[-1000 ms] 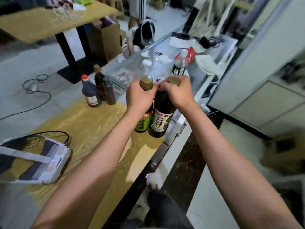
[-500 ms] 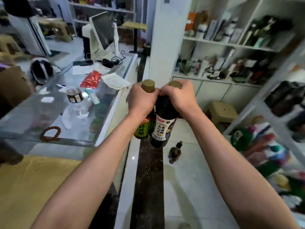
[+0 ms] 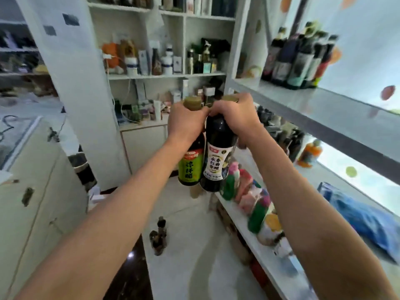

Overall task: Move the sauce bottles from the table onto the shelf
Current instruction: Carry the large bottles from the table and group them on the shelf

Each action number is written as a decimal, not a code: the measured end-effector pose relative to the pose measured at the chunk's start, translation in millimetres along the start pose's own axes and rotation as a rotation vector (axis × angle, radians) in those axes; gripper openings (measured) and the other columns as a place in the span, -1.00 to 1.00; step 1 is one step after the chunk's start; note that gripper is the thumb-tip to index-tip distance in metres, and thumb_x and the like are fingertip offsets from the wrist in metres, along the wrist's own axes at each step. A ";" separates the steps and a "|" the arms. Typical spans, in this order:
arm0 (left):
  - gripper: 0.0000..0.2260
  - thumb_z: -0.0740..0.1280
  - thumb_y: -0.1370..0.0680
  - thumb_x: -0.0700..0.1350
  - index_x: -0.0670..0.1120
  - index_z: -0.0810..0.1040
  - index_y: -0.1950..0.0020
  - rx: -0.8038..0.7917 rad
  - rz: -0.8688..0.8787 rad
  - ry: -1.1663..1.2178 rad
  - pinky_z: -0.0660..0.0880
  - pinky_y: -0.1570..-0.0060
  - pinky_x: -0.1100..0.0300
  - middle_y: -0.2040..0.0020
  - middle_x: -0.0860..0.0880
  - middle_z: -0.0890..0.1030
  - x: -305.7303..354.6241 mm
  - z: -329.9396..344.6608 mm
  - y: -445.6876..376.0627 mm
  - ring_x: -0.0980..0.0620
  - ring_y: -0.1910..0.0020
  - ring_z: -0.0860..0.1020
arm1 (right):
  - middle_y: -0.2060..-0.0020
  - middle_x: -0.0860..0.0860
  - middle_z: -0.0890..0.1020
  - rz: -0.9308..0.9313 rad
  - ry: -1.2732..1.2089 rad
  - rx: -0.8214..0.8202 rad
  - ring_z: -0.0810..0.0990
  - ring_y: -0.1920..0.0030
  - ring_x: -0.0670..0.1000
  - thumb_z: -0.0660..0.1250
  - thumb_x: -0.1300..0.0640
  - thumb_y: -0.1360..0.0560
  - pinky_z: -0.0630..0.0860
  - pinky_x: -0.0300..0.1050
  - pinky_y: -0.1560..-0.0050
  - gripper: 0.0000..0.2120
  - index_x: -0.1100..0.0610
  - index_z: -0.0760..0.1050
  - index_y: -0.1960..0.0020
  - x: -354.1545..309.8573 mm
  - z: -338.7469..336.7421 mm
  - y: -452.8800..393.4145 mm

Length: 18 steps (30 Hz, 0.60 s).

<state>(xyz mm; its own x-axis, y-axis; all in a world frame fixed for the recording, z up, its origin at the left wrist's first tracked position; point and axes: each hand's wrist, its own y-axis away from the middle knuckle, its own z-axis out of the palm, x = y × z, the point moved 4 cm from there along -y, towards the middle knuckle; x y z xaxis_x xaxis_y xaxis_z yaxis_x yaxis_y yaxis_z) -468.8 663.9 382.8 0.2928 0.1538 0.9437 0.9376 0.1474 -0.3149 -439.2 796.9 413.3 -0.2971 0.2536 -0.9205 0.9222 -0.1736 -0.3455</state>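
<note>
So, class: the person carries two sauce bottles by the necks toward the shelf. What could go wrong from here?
1. The green-label bottle and the white-label bottle hang side by side, apparently touching; they could knock together or slip from the left hand or right hand.
2. The upper shelf already holds a cluster of dark bottles; setting new ones down carelessly could topple them.
3. Small bottles on the floor could trip the person.

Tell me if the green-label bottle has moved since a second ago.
Yes. The green-label bottle, gripped by the left hand, left the table and now hangs before the shelf.
</note>
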 end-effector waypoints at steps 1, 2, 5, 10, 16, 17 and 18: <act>-0.90 0.50 -0.33 -0.03 0.02 0.61 0.32 -0.022 0.015 0.010 0.63 0.13 -0.04 0.29 0.02 0.69 8.5 20.5 -8.3 0.02 0.25 0.66 | 0.48 0.04 0.50 -0.008 0.007 0.024 0.45 0.44 -0.03 0.41 0.32 -0.21 0.40 -0.13 0.36 -0.79 0.11 0.49 0.52 0.6 -17.6 -13.1; -0.90 0.49 -0.31 -0.01 0.02 0.61 0.33 -0.041 0.023 0.019 0.63 0.14 -0.06 0.29 0.00 0.68 15.1 39.0 -17.5 0.00 0.25 0.66 | 0.46 0.06 0.51 -0.013 0.011 0.049 0.46 0.42 -0.01 0.42 0.30 -0.19 0.42 -0.09 0.34 -0.86 0.13 0.52 0.47 0.8 -33.5 -25.8; -0.91 0.49 -0.34 -0.06 -0.04 0.62 0.30 -0.104 0.044 0.047 0.63 0.12 -0.07 0.30 -0.03 0.67 32.7 85.5 -43.4 -0.02 0.26 0.65 | 0.53 0.00 0.47 -0.021 0.049 0.112 0.42 0.47 -0.05 0.44 0.30 -0.23 0.39 -0.19 0.39 -0.88 0.20 0.52 0.43 1.1 -72.2 -59.0; -0.87 0.47 -0.33 -0.12 -0.03 0.55 0.36 -0.210 0.035 0.119 0.62 0.13 -0.11 0.38 -0.04 0.61 48.1 148.6 -89.8 -0.10 0.32 0.62 | 0.57 -0.02 0.42 -0.023 0.097 0.208 0.39 0.52 -0.06 0.42 0.33 -0.25 0.34 -0.25 0.47 -0.85 0.22 0.49 0.43 1.8 -117.3 -111.1; -0.86 0.48 -0.38 -0.12 -0.03 0.57 0.36 -0.342 0.120 0.208 0.62 0.21 -0.04 0.43 -0.01 0.60 57.0 216.1 -161.0 -0.02 0.37 0.60 | 0.47 0.09 0.49 -0.050 0.142 0.362 0.48 0.43 0.00 0.40 0.31 -0.25 0.46 -0.14 0.38 -0.96 0.27 0.55 0.34 10.8 -152.4 -183.4; -0.84 0.47 -0.37 -0.13 -0.03 0.55 0.37 -0.364 0.121 0.211 0.63 0.19 -0.09 0.45 -0.01 0.58 59.6 227.3 -176.1 -0.03 0.39 0.60 | 0.50 0.04 0.48 -0.051 0.162 0.392 0.47 0.46 -0.03 0.40 0.31 -0.26 0.44 -0.19 0.41 -0.93 0.24 0.53 0.37 9.2 -157.6 -197.5; -0.83 0.46 -0.38 -0.14 -0.04 0.54 0.38 -0.370 0.118 0.215 0.64 0.18 -0.12 0.48 -0.01 0.57 61.7 236.6 -190.1 -0.04 0.40 0.59 | 0.53 0.01 0.46 -0.049 0.186 0.416 0.46 0.48 -0.05 0.40 0.32 -0.27 0.43 -0.21 0.42 -0.90 0.23 0.52 0.39 7.8 -161.8 -209.5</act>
<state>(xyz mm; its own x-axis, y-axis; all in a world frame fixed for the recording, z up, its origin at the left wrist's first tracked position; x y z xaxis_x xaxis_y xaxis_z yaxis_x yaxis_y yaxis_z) -673.3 876.5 477.0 0.3976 -0.0643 0.9153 0.8878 -0.2249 -0.4015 -594.6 989.2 508.1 -0.2534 0.4311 -0.8660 0.7188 -0.5152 -0.4668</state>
